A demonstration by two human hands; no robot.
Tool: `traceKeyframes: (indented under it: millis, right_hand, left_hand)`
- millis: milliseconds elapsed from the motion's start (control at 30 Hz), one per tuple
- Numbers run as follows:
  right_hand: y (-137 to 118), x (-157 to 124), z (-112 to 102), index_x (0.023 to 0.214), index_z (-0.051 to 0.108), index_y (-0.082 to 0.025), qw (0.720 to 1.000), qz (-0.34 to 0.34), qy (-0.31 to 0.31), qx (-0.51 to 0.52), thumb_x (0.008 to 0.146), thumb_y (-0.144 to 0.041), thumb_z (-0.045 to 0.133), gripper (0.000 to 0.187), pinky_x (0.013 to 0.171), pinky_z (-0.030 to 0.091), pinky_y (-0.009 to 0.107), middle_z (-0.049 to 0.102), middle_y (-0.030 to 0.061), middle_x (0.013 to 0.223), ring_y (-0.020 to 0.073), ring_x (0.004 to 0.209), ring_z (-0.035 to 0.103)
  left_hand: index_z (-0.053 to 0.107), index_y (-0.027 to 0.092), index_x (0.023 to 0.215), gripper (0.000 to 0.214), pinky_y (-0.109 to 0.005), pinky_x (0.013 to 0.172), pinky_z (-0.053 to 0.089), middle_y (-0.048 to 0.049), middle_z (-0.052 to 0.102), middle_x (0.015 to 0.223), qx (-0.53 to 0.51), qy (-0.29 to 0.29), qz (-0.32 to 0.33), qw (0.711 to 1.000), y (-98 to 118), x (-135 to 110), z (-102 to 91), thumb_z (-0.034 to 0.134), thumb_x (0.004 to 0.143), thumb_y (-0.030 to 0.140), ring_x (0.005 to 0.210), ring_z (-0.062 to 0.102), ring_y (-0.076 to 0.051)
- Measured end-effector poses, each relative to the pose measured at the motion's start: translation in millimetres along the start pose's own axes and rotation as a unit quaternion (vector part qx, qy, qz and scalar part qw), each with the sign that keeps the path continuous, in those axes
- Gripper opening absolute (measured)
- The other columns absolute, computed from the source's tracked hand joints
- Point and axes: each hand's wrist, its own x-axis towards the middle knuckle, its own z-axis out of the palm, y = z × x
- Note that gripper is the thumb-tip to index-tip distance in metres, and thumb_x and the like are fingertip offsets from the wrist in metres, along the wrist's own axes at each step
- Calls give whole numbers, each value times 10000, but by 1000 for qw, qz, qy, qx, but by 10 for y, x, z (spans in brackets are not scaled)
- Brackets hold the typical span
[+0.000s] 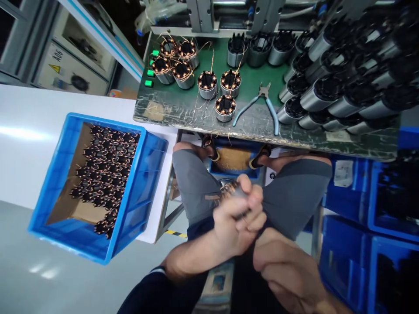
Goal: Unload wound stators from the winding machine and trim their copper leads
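Over my lap, my left hand (240,218) is closed around a motor stator (230,189). Copper windings show at its upper left edge; motion blur and my fingers hide most of it. My right hand (283,266), just below and to the right, is curled into a fist and also smeared. Whatever it may hold is hidden. On the green bench stand several copper-wound stators (207,85), some with long loose wire ends. A pair of side cutters (263,92) with blue handles lies spread beside them, jaws pointing away from me.
Stacked unwound stators (322,93) fill the right of the bench (183,114). A blue crate (131,192) of wound stators stands on the white table (19,174) at left. Blue bins (347,257) with dark parts are at right. Machine framework (229,17) borders the back.
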Motion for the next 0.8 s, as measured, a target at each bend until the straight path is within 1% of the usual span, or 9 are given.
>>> traceKeyframes:
  millis: [100, 167, 267, 333, 433, 533, 633, 733, 800]
  right_hand:
    - [109, -163, -133, 1032, 688, -238, 998, -47, 30, -24, 1159, -304, 553, 198, 619, 487, 354, 676, 20, 792, 172, 662, 620]
    - [75, -167, -270, 1027, 717, -225, 996, 18, 82, -35, 1160, -415, 594, 263, 650, 462, 360, 665, 30, 827, 175, 697, 608]
    - [-62, -45, -443, 1025, 712, -236, 985, 137, 96, -49, 1112, -630, 655, 407, 614, 382, 334, 619, 5, 846, 145, 661, 491]
    - [-105, 27, -474, 893, 638, -232, 978, 194, 72, -31, 1129, -521, 677, 375, 609, 344, 314, 530, -30, 764, 123, 634, 417]
    - [6, -32, -356, 752, 475, -235, 966, 200, 53, 155, 1158, -443, 614, 476, 573, 319, 300, 399, -55, 638, 118, 578, 373]
    - [233, -249, -170, 761, 440, -258, 919, 212, 63, 325, 1157, -537, 576, 503, 516, 314, 296, 334, -78, 581, 122, 511, 319]
    - [358, -380, -139, 755, 458, -253, 936, 239, 78, 245, 1174, -478, 552, 484, 560, 336, 315, 360, -67, 598, 132, 541, 333]
    - [274, -286, -275, 750, 478, -235, 971, 209, 80, 85, 1166, -358, 556, 441, 644, 370, 342, 466, -19, 699, 152, 648, 425]
    - [136, -143, -369, 742, 523, -219, 987, 137, 86, -2, 1120, -294, 614, 396, 738, 445, 368, 644, 58, 944, 187, 824, 549]
  left_hand:
    - [508, 264, 1014, 488, -221, 477, 277, 77, 446, 858, 136, 32, 117, 983, 154, 227, -94, 848, 917, 600, 511, 212, -33]
    - [569, 258, 1011, 548, -260, 619, 454, 24, 533, 944, 335, -28, 225, 915, 262, 354, -211, 957, 827, 599, 668, 465, -90]
    - [656, 254, 1145, 540, -351, 861, 557, -40, 629, 1071, 514, -171, 275, 794, 330, 391, -326, 989, 850, 560, 980, 627, -201]
    - [643, 266, 1267, 502, -359, 911, 560, -49, 669, 1122, 532, -225, 267, 772, 329, 305, -335, 942, 935, 495, 1032, 650, -208]
    - [643, 282, 1378, 581, -373, 967, 572, -72, 728, 1200, 501, -234, 202, 808, 297, 93, -300, 965, 926, 453, 1119, 692, -238]
    - [692, 264, 1387, 695, -373, 932, 584, -87, 749, 1183, 365, -183, 64, 910, 212, -70, -273, 998, 850, 580, 1085, 706, -257]
    - [709, 229, 1331, 634, -291, 714, 514, -84, 712, 1107, 157, -83, -58, 982, 108, -85, -259, 850, 939, 707, 833, 626, -165]
    - [710, 220, 1173, 564, -252, 672, 462, -33, 641, 1008, 56, -17, -82, 995, 61, 17, -218, 935, 842, 617, 730, 512, -106]
    - [690, 207, 1015, 482, -243, 685, 462, -4, 588, 959, 46, -10, -80, 996, 58, 88, -180, 981, 759, 494, 718, 482, -92]
